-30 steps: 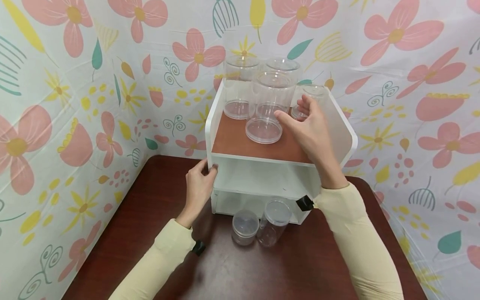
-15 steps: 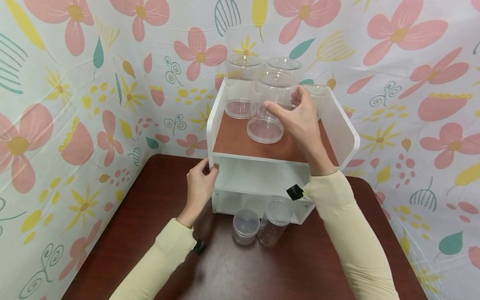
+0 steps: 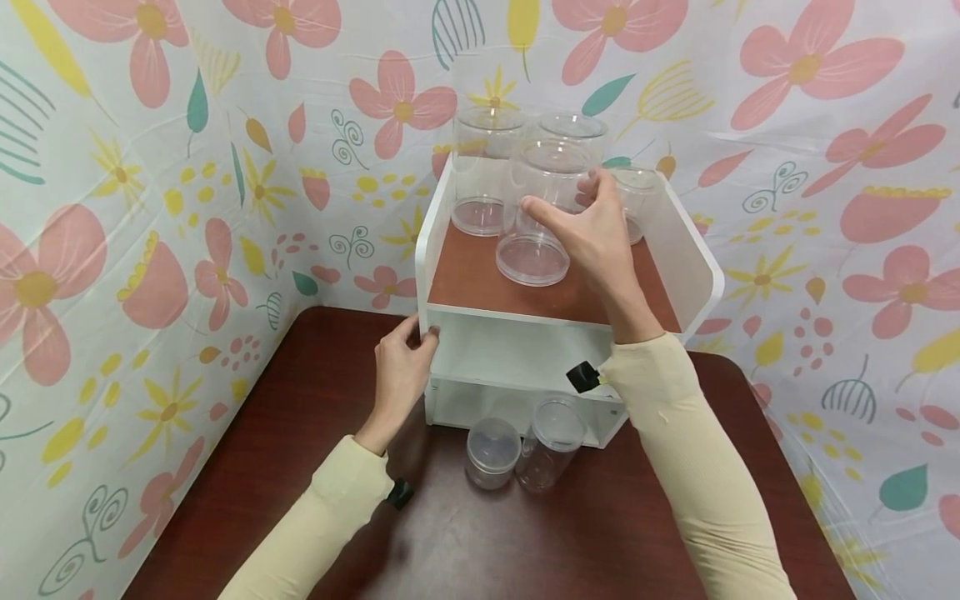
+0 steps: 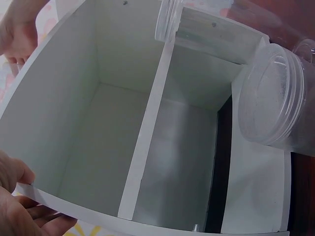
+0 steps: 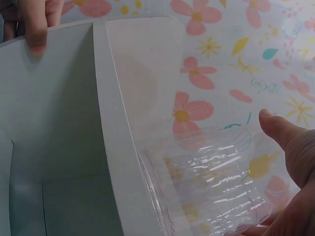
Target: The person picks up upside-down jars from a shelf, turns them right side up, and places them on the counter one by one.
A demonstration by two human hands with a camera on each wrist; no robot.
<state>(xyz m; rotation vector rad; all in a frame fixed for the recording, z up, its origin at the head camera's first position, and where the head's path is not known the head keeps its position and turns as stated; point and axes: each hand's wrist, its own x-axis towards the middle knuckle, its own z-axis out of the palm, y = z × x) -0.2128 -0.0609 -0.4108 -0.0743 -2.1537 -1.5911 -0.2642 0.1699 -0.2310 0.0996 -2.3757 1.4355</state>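
Note:
My left hand [image 3: 402, 364] grips the left side panel of a white shelf unit [image 3: 521, 343], thumb inside and fingers outside; the left wrist view shows those fingers [image 4: 49, 221] at the panel's edge. On the brown top board stands a tall clear jar [image 3: 531, 265], upright. My right hand [image 3: 596, 233] is curled round its right side, thumb across the front and fingers behind. In the right wrist view, the jar [image 5: 206, 187] lies beside the thumb [image 5: 278, 129], and the other fingers are partly hidden behind it.
Two more tall clear jars [image 3: 480, 221] stand behind on the top board, with a smaller jar [image 3: 637, 187] at the right. A short lidded jar [image 3: 491, 458] and a taller one [image 3: 551, 450] stand on the dark table [image 3: 450, 542] before the unit.
My right hand has moved left from beside the front jar and its fingers have come round it. The jar stays in place on the board. My left hand keeps its grip.

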